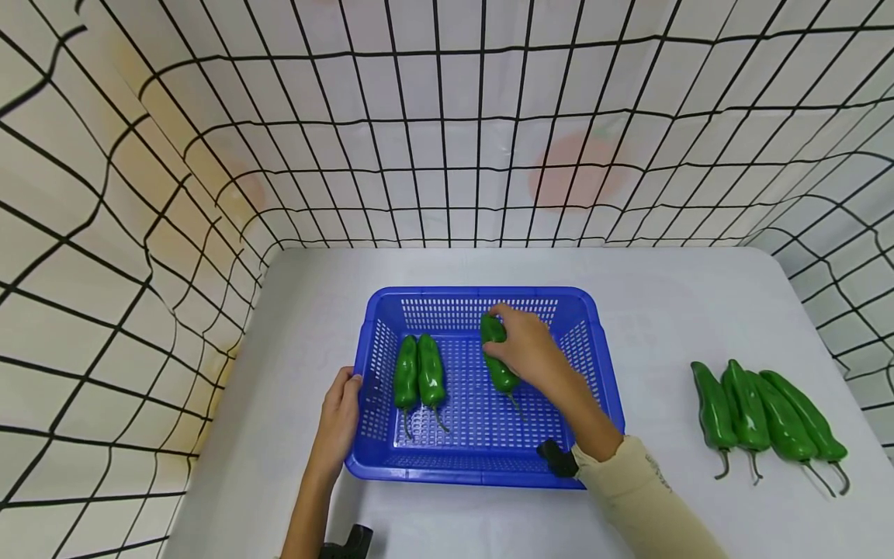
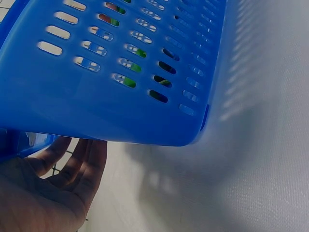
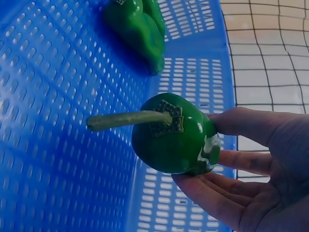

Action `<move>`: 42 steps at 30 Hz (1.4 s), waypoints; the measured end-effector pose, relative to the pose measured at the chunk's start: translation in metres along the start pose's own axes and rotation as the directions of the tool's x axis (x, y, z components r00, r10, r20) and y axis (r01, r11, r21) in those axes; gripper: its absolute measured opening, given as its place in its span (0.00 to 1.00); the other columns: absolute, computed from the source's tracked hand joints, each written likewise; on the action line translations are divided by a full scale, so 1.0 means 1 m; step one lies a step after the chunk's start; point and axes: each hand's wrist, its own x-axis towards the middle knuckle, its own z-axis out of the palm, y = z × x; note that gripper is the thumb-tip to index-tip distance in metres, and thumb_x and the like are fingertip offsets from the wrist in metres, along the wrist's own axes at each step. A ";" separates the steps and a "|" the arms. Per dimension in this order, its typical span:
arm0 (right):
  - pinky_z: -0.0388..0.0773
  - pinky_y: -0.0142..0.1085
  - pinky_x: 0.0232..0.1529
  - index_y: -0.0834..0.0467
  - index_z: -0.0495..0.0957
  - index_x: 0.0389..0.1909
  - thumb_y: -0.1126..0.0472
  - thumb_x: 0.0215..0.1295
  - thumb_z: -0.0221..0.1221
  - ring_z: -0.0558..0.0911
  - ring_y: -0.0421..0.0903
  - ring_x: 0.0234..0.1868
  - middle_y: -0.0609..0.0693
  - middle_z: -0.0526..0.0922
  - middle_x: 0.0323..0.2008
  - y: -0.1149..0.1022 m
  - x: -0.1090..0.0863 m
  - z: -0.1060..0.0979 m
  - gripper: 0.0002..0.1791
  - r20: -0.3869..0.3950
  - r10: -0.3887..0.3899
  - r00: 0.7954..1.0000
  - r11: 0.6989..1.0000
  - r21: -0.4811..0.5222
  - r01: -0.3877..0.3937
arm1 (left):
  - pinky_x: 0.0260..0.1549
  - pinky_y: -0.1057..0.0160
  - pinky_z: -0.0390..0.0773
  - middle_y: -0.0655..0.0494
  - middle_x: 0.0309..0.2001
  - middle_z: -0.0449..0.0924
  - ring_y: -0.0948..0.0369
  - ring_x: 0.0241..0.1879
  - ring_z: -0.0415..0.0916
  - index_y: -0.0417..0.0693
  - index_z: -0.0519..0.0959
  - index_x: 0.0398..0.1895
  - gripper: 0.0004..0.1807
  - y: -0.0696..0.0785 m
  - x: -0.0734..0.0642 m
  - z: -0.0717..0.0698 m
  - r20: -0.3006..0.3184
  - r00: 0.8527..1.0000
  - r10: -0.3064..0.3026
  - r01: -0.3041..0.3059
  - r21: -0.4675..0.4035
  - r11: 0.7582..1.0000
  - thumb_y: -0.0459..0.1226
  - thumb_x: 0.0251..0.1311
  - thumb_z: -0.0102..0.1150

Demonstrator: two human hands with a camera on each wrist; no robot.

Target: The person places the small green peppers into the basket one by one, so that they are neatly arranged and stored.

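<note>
The held green pepper [image 1: 501, 374] was found inside the blue basket [image 1: 461, 477], just right of the centre of the head frame. It was pinched by the right hand [image 1: 527, 349], the nearer of the two; the fingers were bent about its upper part, one set toward the top of the frame and the thumb lower down. The pepper was noted directly to the left of the palm, its long axis running from upper left to lower right, with its stem directed toward the bottom of the frame. In the right wrist view the stem end was faced squarely, the stem being pointed left. Whether the basket floor was touched by the pepper could not be determined.

The right hand was recorded as entering from the lower right, the forearm slanted up and left, with a beige sleeve [image 1: 642, 497] behind the wrist. The basket's left rim was gripped by the left hand [image 1: 340, 407], its fingers bent against the outer edge.

The pair of peppers [image 1: 407, 376] was observed side by side in the left half of the basket, stems downward in the frame. The row of four peppers [image 1: 782, 419] was noted on the white table [image 1: 649, 310], at the lower right.
</note>
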 end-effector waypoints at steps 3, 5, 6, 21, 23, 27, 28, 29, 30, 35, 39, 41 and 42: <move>0.83 0.40 0.28 0.64 0.73 0.61 0.63 0.61 0.67 0.83 0.59 0.42 0.64 0.81 0.47 -0.004 0.005 0.007 0.28 0.010 -0.007 1.000 1.000 -0.005 0.007 | 0.29 0.58 0.77 0.39 0.43 0.75 0.50 0.33 0.76 0.42 0.71 0.51 0.17 0.000 0.000 0.000 -0.001 1.000 -0.001 0.001 -0.001 1.000 0.43 0.77 0.34; 0.82 0.39 0.27 0.64 0.73 0.60 0.64 0.60 0.67 0.83 0.58 0.41 0.64 0.81 0.45 -0.005 0.008 0.012 0.27 0.021 -0.010 1.000 1.000 -0.004 0.010 | 0.29 0.58 0.77 0.39 0.42 0.74 0.50 0.33 0.76 0.42 0.71 0.51 0.17 0.000 -0.001 0.000 -0.002 1.000 -0.004 0.003 -0.001 1.000 0.42 0.77 0.34; 0.82 0.39 0.26 0.64 0.73 0.60 0.65 0.60 0.67 0.84 0.58 0.40 0.63 0.81 0.45 -0.006 0.009 0.014 0.27 0.026 -0.011 1.000 1.000 -0.006 0.011 | 0.29 0.58 0.77 0.39 0.43 0.75 0.50 0.34 0.76 0.42 0.71 0.51 0.17 0.000 -0.001 0.000 -0.001 1.000 -0.004 0.004 -0.002 1.000 0.42 0.77 0.34; 0.80 0.33 0.24 0.65 0.75 0.57 0.66 0.57 0.66 0.83 0.53 0.35 0.61 0.82 0.42 -0.010 0.025 0.042 0.25 0.072 0.002 0.997 1.000 -0.024 0.000 | 0.27 0.58 0.76 0.40 0.41 0.74 0.51 0.32 0.75 0.42 0.72 0.50 0.16 0.000 0.000 0.000 0.000 1.000 -0.008 0.008 -0.012 1.000 0.42 0.77 0.35; 0.80 0.33 0.24 0.65 0.75 0.57 0.67 0.57 0.67 0.83 0.52 0.34 0.60 0.82 0.41 -0.011 0.026 0.045 0.26 0.075 -0.002 0.997 1.000 -0.028 0.004 | 0.27 0.58 0.76 0.40 0.41 0.74 0.52 0.32 0.75 0.42 0.72 0.50 0.16 0.000 0.000 0.000 0.001 1.000 -0.008 0.008 -0.014 1.000 0.42 0.77 0.35; 0.79 0.32 0.23 0.65 0.76 0.55 0.68 0.56 0.67 0.82 0.52 0.32 0.59 0.81 0.38 -0.013 0.028 0.049 0.24 0.087 -0.012 0.996 0.999 -0.049 0.017 | 0.27 0.58 0.75 0.40 0.40 0.74 0.52 0.31 0.74 0.42 0.72 0.49 0.16 0.001 0.000 0.000 0.003 1.000 -0.007 0.007 -0.012 1.000 0.42 0.77 0.35; 0.79 0.32 0.23 0.65 0.76 0.55 0.68 0.56 0.67 0.82 0.51 0.32 0.59 0.81 0.38 -0.013 0.028 0.049 0.24 0.091 -0.011 0.996 0.999 -0.051 0.016 | 0.27 0.59 0.75 0.40 0.40 0.74 0.52 0.31 0.74 0.42 0.72 0.49 0.16 0.001 0.000 0.000 0.003 1.000 -0.006 0.006 -0.011 1.000 0.42 0.77 0.35; 0.79 0.32 0.23 0.65 0.76 0.55 0.68 0.56 0.67 0.82 0.51 0.32 0.59 0.81 0.38 -0.014 0.028 0.050 0.24 0.095 -0.014 0.995 0.998 -0.057 0.020 | 0.27 0.59 0.75 0.40 0.40 0.74 0.52 0.31 0.74 0.42 0.72 0.49 0.16 0.001 0.000 0.000 0.004 1.000 -0.005 0.005 -0.011 1.000 0.42 0.77 0.35; 0.79 0.32 0.23 0.65 0.76 0.54 0.68 0.56 0.67 0.82 0.51 0.32 0.59 0.81 0.38 -0.014 0.028 0.051 0.24 0.098 -0.016 0.995 0.998 -0.058 0.021 | 0.27 0.59 0.75 0.40 0.40 0.74 0.52 0.31 0.74 0.42 0.72 0.50 0.16 0.001 0.000 0.000 0.005 1.000 -0.003 0.003 -0.013 1.000 0.42 0.77 0.35; 0.80 0.34 0.25 0.66 0.75 0.56 0.68 0.57 0.67 0.82 0.51 0.33 0.59 0.81 0.38 -0.018 0.029 0.057 0.25 0.116 -0.029 0.993 0.998 -0.056 0.036 | 0.28 0.58 0.76 0.40 0.41 0.74 0.51 0.32 0.75 0.42 0.72 0.50 0.17 0.001 0.000 -0.001 0.007 1.000 -0.004 0.004 -0.018 1.000 0.43 0.77 0.35; 0.80 0.34 0.25 0.66 0.73 0.57 0.69 0.59 0.66 0.82 0.50 0.32 0.59 0.81 0.38 -0.021 0.029 0.063 0.25 0.132 -0.021 0.991 0.999 -0.023 0.025 | 0.29 0.58 0.76 0.40 0.42 0.74 0.51 0.33 0.75 0.42 0.71 0.51 0.17 0.001 0.000 -0.001 0.008 1.000 -0.004 0.005 -0.012 1.000 0.43 0.77 0.34; 0.79 0.33 0.24 0.66 0.73 0.57 0.69 0.59 0.66 0.82 0.50 0.31 0.58 0.81 0.37 -0.023 0.029 0.064 0.24 0.130 -0.020 0.991 1.000 -0.010 0.022 | 0.29 0.59 0.76 0.40 0.41 0.74 0.52 0.33 0.74 0.42 0.72 0.50 0.17 0.001 0.000 -0.001 0.004 1.000 -0.002 0.002 -0.010 1.000 0.43 0.77 0.35; 0.79 0.33 0.23 0.66 0.73 0.56 0.69 0.58 0.66 0.82 0.50 0.30 0.58 0.81 0.36 -0.024 0.029 0.065 0.24 0.127 -0.021 0.992 1.000 -0.004 0.021 | 0.29 0.59 0.75 0.40 0.41 0.74 0.52 0.32 0.74 0.42 0.72 0.50 0.17 0.001 0.000 -0.002 0.001 1.000 -0.001 0.001 -0.009 1.000 0.42 0.77 0.35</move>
